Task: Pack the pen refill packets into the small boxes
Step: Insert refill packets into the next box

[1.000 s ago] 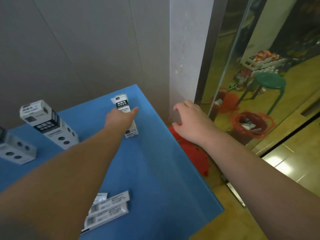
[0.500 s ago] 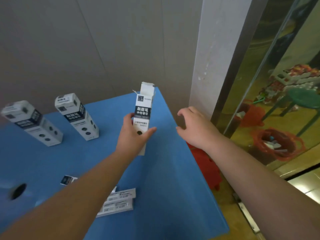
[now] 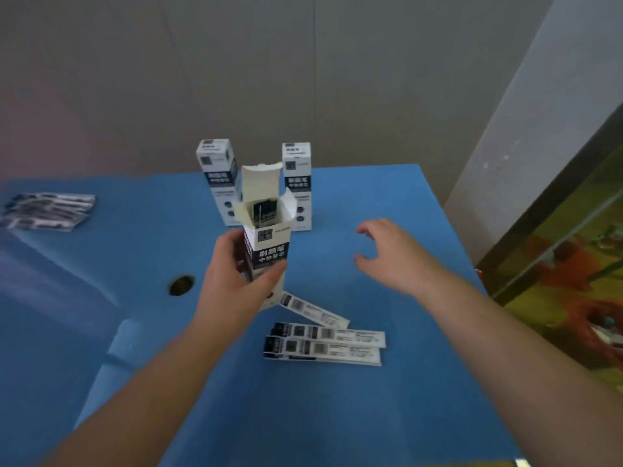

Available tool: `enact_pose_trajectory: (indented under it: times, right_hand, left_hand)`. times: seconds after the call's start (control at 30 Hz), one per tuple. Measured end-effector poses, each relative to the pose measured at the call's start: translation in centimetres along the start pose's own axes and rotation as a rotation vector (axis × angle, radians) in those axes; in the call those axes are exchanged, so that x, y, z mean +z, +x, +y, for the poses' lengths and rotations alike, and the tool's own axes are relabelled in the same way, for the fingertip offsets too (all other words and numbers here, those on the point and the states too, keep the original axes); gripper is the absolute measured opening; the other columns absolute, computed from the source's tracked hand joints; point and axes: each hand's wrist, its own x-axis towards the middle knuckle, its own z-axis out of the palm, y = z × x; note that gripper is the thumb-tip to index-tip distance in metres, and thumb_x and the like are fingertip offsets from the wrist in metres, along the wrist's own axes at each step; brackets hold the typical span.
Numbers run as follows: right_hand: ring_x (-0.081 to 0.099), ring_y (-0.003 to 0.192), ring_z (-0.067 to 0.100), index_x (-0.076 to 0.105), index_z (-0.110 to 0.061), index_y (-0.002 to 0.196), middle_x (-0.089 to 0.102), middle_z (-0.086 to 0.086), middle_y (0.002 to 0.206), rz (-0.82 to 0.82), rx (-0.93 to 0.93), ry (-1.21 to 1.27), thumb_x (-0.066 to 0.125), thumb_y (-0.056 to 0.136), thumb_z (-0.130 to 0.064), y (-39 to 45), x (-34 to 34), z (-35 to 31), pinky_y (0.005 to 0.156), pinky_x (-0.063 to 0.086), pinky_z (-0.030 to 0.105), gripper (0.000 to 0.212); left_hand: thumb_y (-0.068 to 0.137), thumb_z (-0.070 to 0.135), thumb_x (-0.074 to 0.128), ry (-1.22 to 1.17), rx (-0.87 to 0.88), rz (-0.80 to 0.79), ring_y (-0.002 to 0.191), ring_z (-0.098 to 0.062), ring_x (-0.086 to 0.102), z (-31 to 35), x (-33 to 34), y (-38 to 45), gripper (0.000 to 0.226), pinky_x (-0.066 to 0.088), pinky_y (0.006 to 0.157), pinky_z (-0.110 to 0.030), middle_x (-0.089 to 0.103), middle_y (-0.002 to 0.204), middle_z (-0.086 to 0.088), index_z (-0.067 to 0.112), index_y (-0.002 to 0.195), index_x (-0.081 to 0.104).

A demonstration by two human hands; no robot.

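My left hand (image 3: 236,278) grips a small white-and-black box (image 3: 268,237) upright above the blue table (image 3: 387,399). Its top flaps stand open and a dark packet shows inside. Three pen refill packets (image 3: 325,338) lie flat on the table just right of and below the box. My right hand (image 3: 392,256) hovers to the right of the box with fingers spread and holds nothing. Two closed boxes, one on the left (image 3: 219,178) and one on the right (image 3: 297,183), stand upright behind the held box.
A pile of more refill packets (image 3: 47,210) lies at the table's far left. A round hole (image 3: 181,285) sits in the tabletop left of my left hand. A wall rises behind the table, and the table's right edge drops to a floor with red clutter.
My left hand has brought the open box from the table's far corner toward the middle, above the loose packets. My right hand has come in from the table edge. The view has swung left.
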Motion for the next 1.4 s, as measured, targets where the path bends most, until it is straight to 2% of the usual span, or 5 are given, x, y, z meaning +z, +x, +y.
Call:
enact_pose_trajectory:
  times: [0.27, 0.43, 0.8, 0.9, 1.4]
  right_hand:
    - [0.032, 0.144, 0.018, 0.030, -0.027, 0.156, 0.038, -0.004, 0.152, -0.517, -0.098, -0.234, 0.082, 0.072, -0.056, -3.1, 4.7, -5.6, 0.116, 0.033, 0.036, 0.102]
    - [0.050, 0.114, 0.019, 0.057, -0.022, 0.123, 0.050, -0.002, 0.113, -0.443, -0.125, -0.333, 0.082, 0.074, -0.041, -5.4, 6.7, -6.8, 0.095, 0.046, 0.036, 0.058]
    - [0.061, 0.090, 0.022, 0.067, -0.025, 0.094, 0.067, -0.005, 0.094, -0.305, 0.068, -0.298, 0.073, 0.086, -0.035, -3.7, 7.2, -6.6, 0.067, 0.040, 0.028, 0.014]
    - [0.054, 0.069, 0.014, 0.050, -0.024, 0.069, 0.054, -0.008, 0.071, -0.315, 0.125, -0.273, 0.073, 0.086, -0.037, -2.9, 6.9, -6.5, 0.052, 0.033, 0.029, 0.031]
    - [0.046, 0.056, 0.017, 0.047, -0.017, 0.066, 0.049, 0.001, 0.064, -0.383, 0.202, -0.188, 0.061, 0.098, -0.038, -1.6, 4.2, -6.2, 0.052, 0.032, 0.031, 0.041]
  left_hand:
    - [0.082, 0.027, 0.088, 0.013, 0.018, 0.019, 0.108, 0.004, 0.066, -4.3, -5.7, -0.2, 0.059, 0.054, 0.092, -0.031, 0.068, 0.110, 0.031, 0.067, 0.099, 0.048]
    - [0.081, 0.026, 0.088, 0.024, 0.020, -0.016, 0.102, 0.016, 0.062, -5.0, -6.4, -0.6, 0.066, 0.050, 0.081, -0.011, 0.065, 0.106, 0.040, 0.075, 0.095, 0.045]
    - [0.084, 0.021, 0.086, 0.001, 0.079, -0.045, 0.101, 0.020, 0.061, -5.2, -6.3, -0.7, 0.071, 0.043, 0.077, 0.003, 0.063, 0.105, 0.043, 0.077, 0.096, 0.044]
    - [0.084, 0.023, 0.086, 0.009, 0.091, -0.053, 0.102, 0.019, 0.060, -5.0, -6.0, -0.7, 0.069, 0.043, 0.077, 0.003, 0.062, 0.107, 0.042, 0.076, 0.098, 0.044]
    - [0.085, 0.020, 0.085, 0.051, 0.119, -0.056, 0.098, 0.018, 0.062, -4.8, -5.0, -0.4, 0.070, 0.044, 0.071, 0.002, 0.063, 0.103, 0.042, 0.075, 0.098, 0.044]
